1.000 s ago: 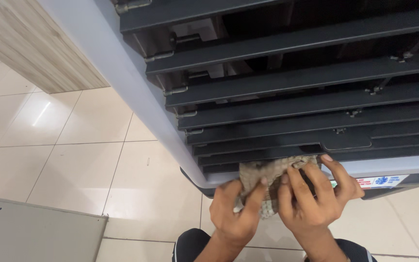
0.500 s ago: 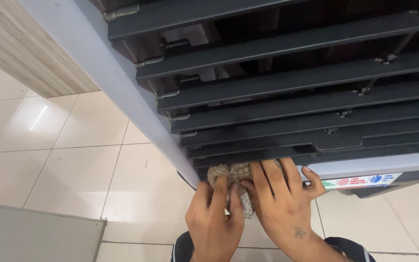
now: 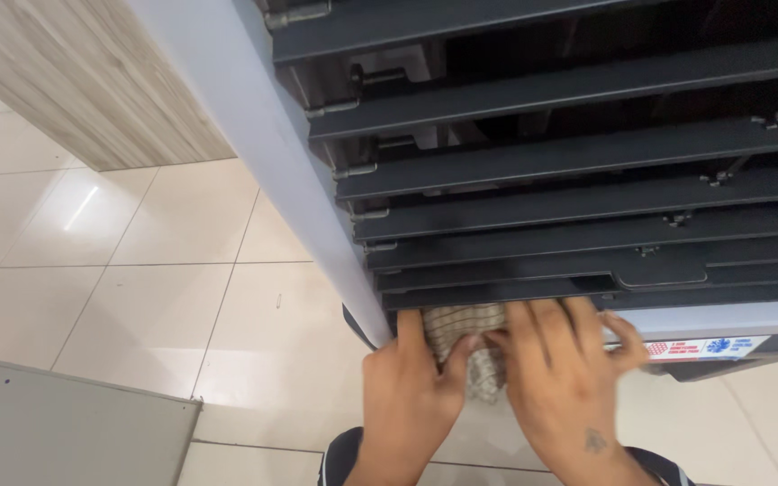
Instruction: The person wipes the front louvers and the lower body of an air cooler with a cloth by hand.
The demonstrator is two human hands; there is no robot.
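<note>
**Pinching a soft rag under the bottom louver**

Both hands are closing on the checked cloth (image 3: 461,337): our left hand (image 3: 407,396) is bunching it at nine o'clock, our right hand (image 3: 560,378) is pressing it flat at three. We are judging it light, limp and easy to crumple, best held by its gathered middle. It is lying against the lowest dark slat (image 3: 515,290) of the grey cooler frame (image 3: 254,135), at twelve o'clock from our hands.

1. Narrow gaps are left between the dark louvre slats (image 3: 587,193), partly blocked by small metal pivots (image 3: 353,170).
2. The lowest gap is filled by the checked cloth (image 3: 461,326) and both hands.
3. Open tiled floor (image 3: 137,270) is left beside the grey frame (image 3: 263,153).
</note>
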